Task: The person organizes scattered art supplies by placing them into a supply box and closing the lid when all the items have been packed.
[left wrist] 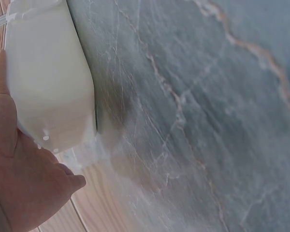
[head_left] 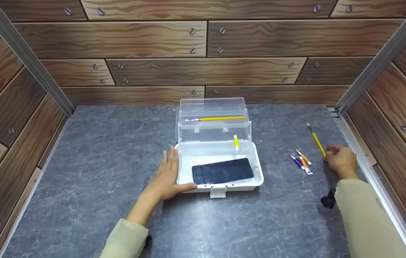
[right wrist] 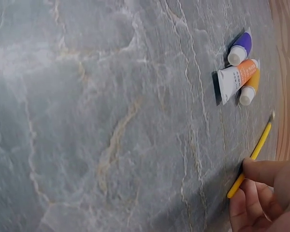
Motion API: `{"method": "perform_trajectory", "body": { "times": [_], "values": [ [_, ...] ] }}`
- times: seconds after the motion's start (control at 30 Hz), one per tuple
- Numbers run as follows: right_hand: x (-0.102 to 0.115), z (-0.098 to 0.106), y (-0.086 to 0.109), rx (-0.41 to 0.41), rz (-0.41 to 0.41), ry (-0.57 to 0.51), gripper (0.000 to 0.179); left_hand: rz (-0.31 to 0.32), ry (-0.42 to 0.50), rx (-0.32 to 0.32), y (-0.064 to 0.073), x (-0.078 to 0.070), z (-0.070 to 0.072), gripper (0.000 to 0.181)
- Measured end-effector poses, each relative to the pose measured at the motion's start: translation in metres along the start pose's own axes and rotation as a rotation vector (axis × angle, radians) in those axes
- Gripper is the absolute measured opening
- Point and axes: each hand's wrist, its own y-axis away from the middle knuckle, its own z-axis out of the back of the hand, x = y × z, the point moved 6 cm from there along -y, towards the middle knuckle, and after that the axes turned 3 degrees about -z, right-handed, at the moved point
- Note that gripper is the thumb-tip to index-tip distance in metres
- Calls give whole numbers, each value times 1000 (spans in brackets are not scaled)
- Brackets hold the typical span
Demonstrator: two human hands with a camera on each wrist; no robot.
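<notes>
My left hand lies against the left side of a white plastic box, fingers straight along its wall and thumb on the front rim. The box's clear lid and trays stand raised at the back. Inside lie a black smartphone and a yellow-green paint tube; a yellow paintbrush sits in a clear tray. At the far right, my right hand pinches another yellow paintbrush near its handle end, bristles pointing away, low over the table.
Left of the right hand, three paint tubes lie close together: purple, orange and yellow-orange. The grey marbled table is bounded by wood-patterned walls and a metal rail at the right.
</notes>
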Motion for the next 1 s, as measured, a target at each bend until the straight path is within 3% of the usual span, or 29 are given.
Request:
{"method": "perform_trajectory", "body": {
  "times": [0.4, 0.53, 0.63, 0.83, 1.0],
  "values": [
    [-2, -1, 2, -25, 7, 2, 53, -3, 5, -1, 1, 0, -1, 140],
    [-3, 0, 0, -13, -28, -24, 53, -17, 8, -12, 0, 2, -2, 138],
    [-5, -3, -1, 12, -82, -134, 54, -24, 7, -17, 0, 2, -3, 137],
    [1, -15, -3, 130, -112, -552, 58, -17, -2, -10, 0, 2, -3, 137],
    [14, -22, 1, 258, -61, -656, 59, -14, 12, -18, 0, 1, -2, 138]
  ]
}}
